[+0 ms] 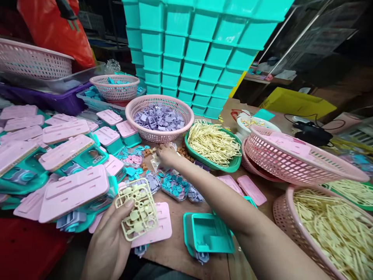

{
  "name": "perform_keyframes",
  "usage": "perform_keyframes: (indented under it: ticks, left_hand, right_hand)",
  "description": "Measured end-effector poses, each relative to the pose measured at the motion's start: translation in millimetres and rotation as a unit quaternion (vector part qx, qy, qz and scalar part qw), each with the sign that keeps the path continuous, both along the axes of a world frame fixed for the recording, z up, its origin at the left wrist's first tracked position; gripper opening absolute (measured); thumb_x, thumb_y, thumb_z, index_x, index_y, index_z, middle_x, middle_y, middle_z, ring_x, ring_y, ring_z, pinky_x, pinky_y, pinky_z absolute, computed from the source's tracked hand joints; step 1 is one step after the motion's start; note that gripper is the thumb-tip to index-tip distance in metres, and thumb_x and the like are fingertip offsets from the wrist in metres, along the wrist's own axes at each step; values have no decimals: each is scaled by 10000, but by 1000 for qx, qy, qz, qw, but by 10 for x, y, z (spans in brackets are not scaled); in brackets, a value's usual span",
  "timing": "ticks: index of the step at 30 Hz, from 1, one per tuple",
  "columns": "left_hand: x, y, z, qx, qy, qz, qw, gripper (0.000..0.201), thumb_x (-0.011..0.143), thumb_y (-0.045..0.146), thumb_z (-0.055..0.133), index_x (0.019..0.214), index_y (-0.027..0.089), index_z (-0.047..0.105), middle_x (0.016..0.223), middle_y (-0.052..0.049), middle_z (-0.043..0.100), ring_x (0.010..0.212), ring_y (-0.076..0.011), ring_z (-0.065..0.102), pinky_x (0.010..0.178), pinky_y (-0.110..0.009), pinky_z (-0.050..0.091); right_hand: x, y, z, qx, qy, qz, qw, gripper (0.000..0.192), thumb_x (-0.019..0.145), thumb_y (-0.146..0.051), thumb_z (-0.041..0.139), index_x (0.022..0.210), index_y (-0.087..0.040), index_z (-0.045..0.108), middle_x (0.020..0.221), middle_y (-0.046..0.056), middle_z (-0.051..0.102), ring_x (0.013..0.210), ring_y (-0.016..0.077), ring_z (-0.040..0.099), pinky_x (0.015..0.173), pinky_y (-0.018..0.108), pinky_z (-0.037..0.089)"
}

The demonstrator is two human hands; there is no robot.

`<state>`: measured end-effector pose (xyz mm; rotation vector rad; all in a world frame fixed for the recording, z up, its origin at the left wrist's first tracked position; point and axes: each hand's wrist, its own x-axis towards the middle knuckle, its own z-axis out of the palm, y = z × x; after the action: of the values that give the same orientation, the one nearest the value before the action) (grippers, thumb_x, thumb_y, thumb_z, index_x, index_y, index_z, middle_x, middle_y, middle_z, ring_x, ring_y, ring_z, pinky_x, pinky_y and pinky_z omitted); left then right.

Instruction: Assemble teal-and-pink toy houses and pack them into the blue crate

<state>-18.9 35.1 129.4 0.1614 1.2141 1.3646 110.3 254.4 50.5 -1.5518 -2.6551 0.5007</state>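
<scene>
My left hand grips a cream plastic parts frame between thumb and fingers, with small moulded pieces still joined inside it. Under and behind the frame lies a flat pink plastic panel. My right hand is stretched far forward, its fingers curled down over small parts and clear packets in front of the pink basket of purple pieces. Whatever is beneath those fingertips is too small and covered to name. Below my right forearm, a teal plastic box rests on the wooden table.
Teal-and-pink assembled cases crowd the left. A tall stack of teal bins rises behind. A green basket of cream stick-like parts sits right of centre, and pink baskets fill the right. Packets of teal discs lie mid-table.
</scene>
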Motion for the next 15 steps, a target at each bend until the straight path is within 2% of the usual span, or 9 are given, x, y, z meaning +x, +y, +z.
perform_keyframes:
  ticks: [2, 4, 5, 8, 10, 13, 15]
  left_hand:
    - [-35, 39, -2, -4, -12, -2, 1000, 672, 631, 251, 914, 1274, 235, 718, 1192, -75, 772, 1164, -370, 701, 975, -417, 614]
    - [-48, 66, -6, -8, -29, -7, 1000, 674, 629, 234, 916, 1273, 234, 717, 1194, -74, 771, 1155, -365, 706, 987, -420, 608]
    - [-48, 75, -7, -9, -35, -7, 999, 658, 643, 227, 907, 1273, 234, 716, 1193, -74, 772, 1150, -361, 709, 990, -421, 607]
    - [-21, 106, 12, -6, -44, 5, 999, 581, 720, 193, 836, 1285, 236, 706, 1178, -71, 776, 1140, -338, 718, 986, -413, 609]
    - [19, 145, 47, -11, -52, 15, 998, 543, 761, 158, 773, 1294, 228, 697, 1159, -74, 781, 1135, -328, 722, 983, -412, 611]
    - [111, 222, 104, -17, -71, 14, 997, 512, 808, 123, 690, 1313, 209, 682, 1139, -85, 786, 1129, -318, 728, 994, -427, 607]
    - [186, 256, 111, -1, -79, 2, 997, 502, 829, 124, 671, 1325, 205, 674, 1149, -92, 784, 1134, -316, 727, 1010, -441, 598]
  right_hand:
    - [52, -3, 19, -4, 18, 0, 1000, 363, 679, -169, 866, 1010, -120, 726, 1230, 195, 654, 1238, 368, 551, 1021, 435, 450]
    - [132, -13, 77, -6, 56, 5, 998, 93, 795, -155, 759, 873, -136, 712, 1111, 139, 696, 1127, 296, 612, 960, 369, 463]
    - [184, -29, 115, -7, 77, 5, 997, 32, 852, -164, 700, 827, -145, 693, 1043, 107, 706, 1051, 253, 634, 912, 333, 469]
    - [368, -143, 234, -24, 163, -27, 986, 210, 965, -274, 566, 795, -165, 625, 796, 23, 670, 751, 149, 625, 688, 254, 465]
    - [488, -284, 299, -87, 294, -86, 948, 275, 942, -391, 600, 764, -184, 570, 638, -31, 590, 556, 107, 528, 545, 230, 403]
    - [605, -577, 373, -180, 479, -141, 847, 444, 813, -558, 726, 661, -209, 498, 509, -76, 489, 439, 73, 381, 453, 215, 297]
    - [631, -811, 412, -197, 512, -132, 826, 548, 796, -660, 707, 593, -212, 467, 466, -74, 450, 428, 67, 335, 438, 215, 253]
